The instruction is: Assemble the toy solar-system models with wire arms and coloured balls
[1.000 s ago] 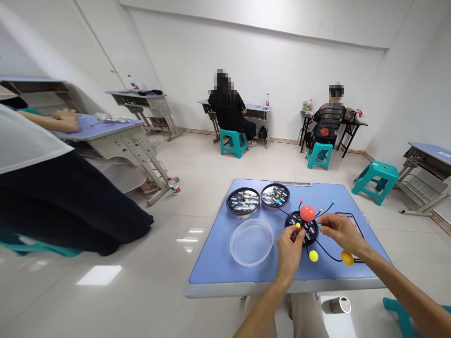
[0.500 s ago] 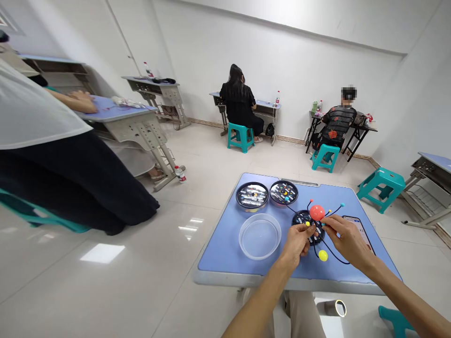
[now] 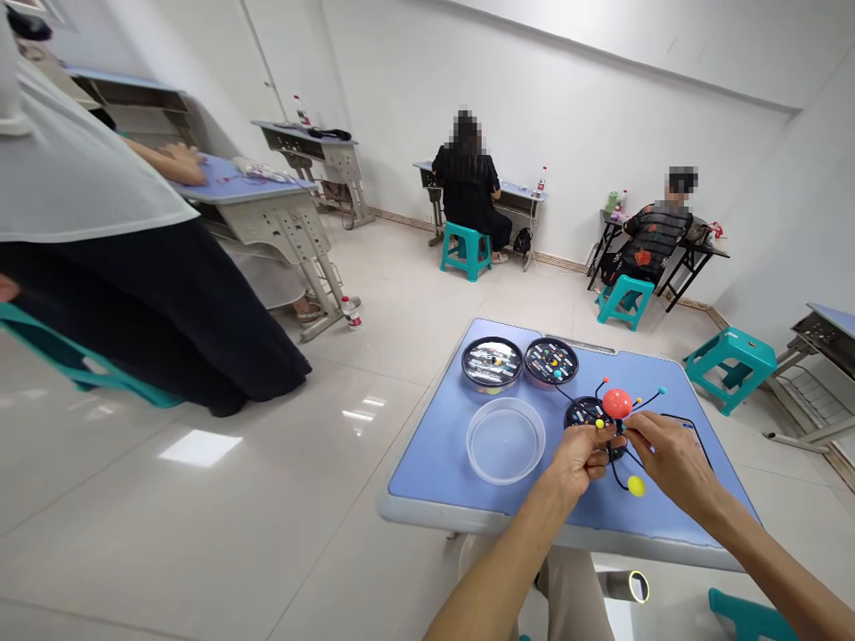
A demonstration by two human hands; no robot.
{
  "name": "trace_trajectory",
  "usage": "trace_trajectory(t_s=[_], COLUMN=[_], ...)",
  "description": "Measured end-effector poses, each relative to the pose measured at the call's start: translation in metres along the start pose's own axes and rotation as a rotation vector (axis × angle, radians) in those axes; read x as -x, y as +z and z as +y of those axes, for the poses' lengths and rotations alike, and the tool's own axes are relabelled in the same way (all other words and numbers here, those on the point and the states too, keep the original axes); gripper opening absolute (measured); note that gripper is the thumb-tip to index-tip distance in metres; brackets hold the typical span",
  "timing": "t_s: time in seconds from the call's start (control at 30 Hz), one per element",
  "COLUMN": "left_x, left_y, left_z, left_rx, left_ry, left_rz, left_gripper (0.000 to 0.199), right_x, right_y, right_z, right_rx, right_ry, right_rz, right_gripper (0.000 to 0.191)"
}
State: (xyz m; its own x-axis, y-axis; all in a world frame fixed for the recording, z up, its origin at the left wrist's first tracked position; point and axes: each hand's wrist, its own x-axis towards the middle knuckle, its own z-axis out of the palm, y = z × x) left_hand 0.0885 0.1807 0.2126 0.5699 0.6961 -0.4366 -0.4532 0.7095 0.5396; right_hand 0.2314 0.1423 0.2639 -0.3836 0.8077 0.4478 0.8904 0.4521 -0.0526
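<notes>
Left hand [image 3: 578, 458] and right hand [image 3: 668, 450] closed, contact hidden

Both pinch the black-armed model of coloured balls [image 3: 616, 403] over a round black base [image 3: 581, 411]. A dark-edged phone [image 3: 695, 436] is partly covered. Blue tabletop [image 3: 441, 467] gives room between the clear round tub [image 3: 506, 445] and pale near edge [image 3: 454, 514].

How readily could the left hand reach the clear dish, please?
Likely yes: nothing stands between the left hand and the clear dish, though that hand seems busy near the red ball.
</notes>
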Motion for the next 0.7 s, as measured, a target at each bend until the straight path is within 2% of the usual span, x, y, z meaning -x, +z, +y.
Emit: trace_trajectory(t_s=[0.2,0.33,0.47,0.7], left_x=[-0.001,0.002,0.004,0.007], left_y=[0.002,0.001,0.002,0.006], left_z=[-0.005,-0.015,-0.024,-0.031], left_rx=[0.018,-0.001,0.0,0.036], left_ry=[0.046,0.139,0.238,0.357], left_rz=[0.052,0.134,0.226,0.234], left_gripper=[0.028,0.027,0.032,0.035], right_x=[0.001,0.003,0.003,0.001], right_y=[0.002,0.003,0.003,0.002], right_z=[0.002,0.004,0.003,-0.001], right_rx=[0.037,0.025,0.015,-0.008], right_ry=[0.012,0.027,0.04,0.037], right_rz=[-0.008,-0.034,-0.006,0.02], right_gripper=[0.026,0.026,0.026,0.023])
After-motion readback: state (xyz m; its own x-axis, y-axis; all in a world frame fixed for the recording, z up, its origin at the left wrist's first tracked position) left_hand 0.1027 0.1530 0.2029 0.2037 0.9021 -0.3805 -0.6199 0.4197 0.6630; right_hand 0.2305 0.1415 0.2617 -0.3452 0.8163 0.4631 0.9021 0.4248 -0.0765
